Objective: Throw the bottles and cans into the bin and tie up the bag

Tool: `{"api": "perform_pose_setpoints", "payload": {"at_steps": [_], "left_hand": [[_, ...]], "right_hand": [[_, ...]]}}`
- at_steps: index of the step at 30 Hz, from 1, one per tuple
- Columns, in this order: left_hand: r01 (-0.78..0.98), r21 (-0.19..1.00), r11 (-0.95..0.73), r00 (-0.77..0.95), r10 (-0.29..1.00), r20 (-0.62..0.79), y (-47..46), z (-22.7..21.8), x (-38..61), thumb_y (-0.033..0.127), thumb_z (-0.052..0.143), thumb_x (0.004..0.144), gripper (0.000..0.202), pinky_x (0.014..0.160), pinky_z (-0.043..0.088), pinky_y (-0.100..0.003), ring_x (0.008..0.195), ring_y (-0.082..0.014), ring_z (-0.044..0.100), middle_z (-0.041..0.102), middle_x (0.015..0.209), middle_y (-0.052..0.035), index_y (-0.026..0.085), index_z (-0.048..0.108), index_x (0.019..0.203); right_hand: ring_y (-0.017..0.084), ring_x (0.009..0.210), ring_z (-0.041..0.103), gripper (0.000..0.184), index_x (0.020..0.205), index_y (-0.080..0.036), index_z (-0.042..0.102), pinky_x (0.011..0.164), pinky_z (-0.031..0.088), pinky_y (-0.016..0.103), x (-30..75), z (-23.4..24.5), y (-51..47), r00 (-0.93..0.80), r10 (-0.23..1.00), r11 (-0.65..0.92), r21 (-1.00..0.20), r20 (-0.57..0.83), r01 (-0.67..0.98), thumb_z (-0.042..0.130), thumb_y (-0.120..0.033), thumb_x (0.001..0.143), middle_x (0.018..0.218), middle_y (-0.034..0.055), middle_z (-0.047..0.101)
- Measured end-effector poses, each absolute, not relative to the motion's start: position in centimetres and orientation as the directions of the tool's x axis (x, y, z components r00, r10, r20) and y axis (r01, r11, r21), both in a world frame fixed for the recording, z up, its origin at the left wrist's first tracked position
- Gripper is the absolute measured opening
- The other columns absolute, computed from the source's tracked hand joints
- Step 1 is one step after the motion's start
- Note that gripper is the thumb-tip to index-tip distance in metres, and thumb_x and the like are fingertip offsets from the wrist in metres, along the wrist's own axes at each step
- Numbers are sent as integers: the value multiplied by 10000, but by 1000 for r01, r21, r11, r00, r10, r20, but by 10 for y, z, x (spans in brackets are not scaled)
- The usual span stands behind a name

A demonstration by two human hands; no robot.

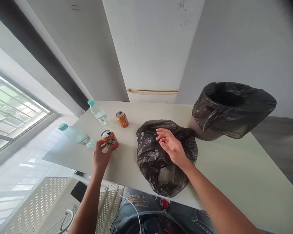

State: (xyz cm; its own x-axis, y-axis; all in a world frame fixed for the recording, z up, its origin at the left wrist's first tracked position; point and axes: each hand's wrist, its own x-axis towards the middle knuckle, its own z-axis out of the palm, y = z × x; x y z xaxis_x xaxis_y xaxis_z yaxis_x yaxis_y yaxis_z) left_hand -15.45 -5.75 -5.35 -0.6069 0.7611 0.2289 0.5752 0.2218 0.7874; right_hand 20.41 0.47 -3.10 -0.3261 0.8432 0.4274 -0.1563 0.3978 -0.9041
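My left hand (102, 157) has its fingers and thumb around the lower part of an opened orange soda can (110, 140), which stands upright on the white table. Over a black plastic garbage bag (151, 159) hovers my right hand (171, 146), fingers apart and holding nothing. The bag lies bunched and rounded on the tabletop; what it contains, if anything, is hidden. A second orange can (122, 119) stands just behind the first, its top also opened. Two clear plastic bottles with green caps, a nearer bottle (75, 134) and a farther bottle (99, 113), stand to the left.
A trash bin (202, 130) lined with a black bag (224, 118) stands at the table's (244, 172) back right. Behind the table is a white refrigerator (152, 48). A perforated white basket (41, 201), a dark phone-like object (79, 191) and a white cable (130, 203) lie at lower left.
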Motion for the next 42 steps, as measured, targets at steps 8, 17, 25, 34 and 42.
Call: {"api": "perform_pose_setpoints", "payload": {"at_steps": [8, 17, 25, 34, 42], "left_hand": [[625, 734, 267, -605, 759, 239, -65, -61, -159, 513, 933, 729, 658, 942, 592, -553, 1152, -400, 712, 721, 1222, -102, 253, 553, 1200], [804, 570, -172, -133, 881, 454, -103, -44, -72, 392, 517, 1102, 248, 1006, 590, -475, 1083, -292, 711, 738, 1161, -87, 250, 667, 1239], [755, 422, -502, 424, 864, 271, -97, -67, -55, 41, 529, 894, 483, 1263, 448, -573, 1500, -333, 532, 584, 1600, -88, 265, 746, 1263], [764, 581, -282, 50, 923, 382, -98, -36, -90, 158, 517, 863, 348, 1139, 563, -506, 1268, -306, 696, 731, 1377, -27, 300, 741, 1090], [670, 548, -500, 368, 865, 339, -89, -15, 2, 277, 516, 1070, 472, 1308, 395, -559, 1564, -320, 459, 554, 1631, -97, 251, 574, 1537]], "right_hand": [[221, 942, 692, 265, 1077, -250, 747, 879, 568, 388, 222, -30, 19, -184, 882, 457, -882, 433, 117, 602, -472, 1069, 1020, 49, 750], [425, 1410, 563, 384, 1340, -214, 716, 1095, 517, 664, 263, -39, 28, -240, 948, 314, -490, 209, 813, 511, -409, 1081, 1523, 168, 636], [335, 1108, 756, 544, 1633, -370, 466, 794, 679, 473, 300, -49, -91, -344, 931, 361, -411, 118, 837, 528, -410, 1094, 1603, 119, 556], [314, 1105, 758, 258, 1288, -315, 732, 943, 651, 526, 363, -46, -183, -540, 815, 578, -377, 211, 724, 673, -289, 1038, 1283, 98, 754], [282, 1144, 737, 306, 1337, -345, 715, 1014, 605, 547, 322, -9, -123, -395, 799, 600, -646, 453, 472, 579, -242, 1083, 1218, 63, 793]]}}
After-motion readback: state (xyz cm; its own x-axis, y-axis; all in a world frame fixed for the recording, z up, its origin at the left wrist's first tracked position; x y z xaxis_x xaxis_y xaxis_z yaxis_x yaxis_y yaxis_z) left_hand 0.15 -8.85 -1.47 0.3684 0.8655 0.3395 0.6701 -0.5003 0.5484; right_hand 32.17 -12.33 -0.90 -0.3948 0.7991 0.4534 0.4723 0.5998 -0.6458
